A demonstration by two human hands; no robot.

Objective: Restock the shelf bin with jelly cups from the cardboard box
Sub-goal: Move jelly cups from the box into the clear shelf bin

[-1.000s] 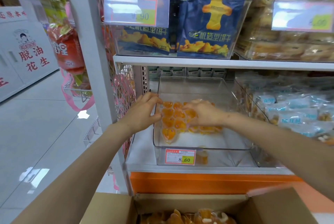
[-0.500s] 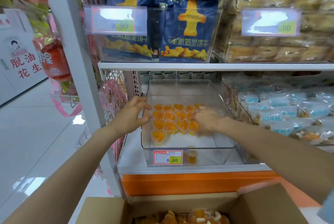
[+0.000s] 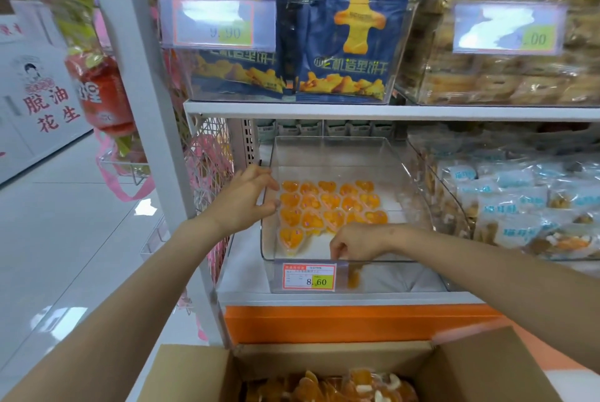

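Orange heart-shaped jelly cups (image 3: 328, 203): in rows inside the clear plastic shelf bin (image 3: 334, 154); more in the brown cardboard box (image 3: 470, 369) below.
Left hand (image 3: 243, 200): fingers released, spread against the bin's left wall.
Right hand (image 3: 357, 241): at the front rim, fingers pointing down; grasp cannot be told.

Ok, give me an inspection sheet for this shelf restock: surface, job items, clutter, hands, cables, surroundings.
Surface: white metal shelf carrying the bin.
Job's things: clear plastic shelf bin holds rows of orange heart-shaped jelly cups; open brown cardboard box below holds more.
Clutter: one stray jelly cup at the bin's front wall, apart from the rows.
Hands: left hand touches the bin's left wall with spread fingers; right hand at the front rim, fingers pointing down, grip unclear.
Cables: nothing seen.
Surroundings: dark blue biscuit bags above, pale blue snack packs at right, grey tiled floor at left.
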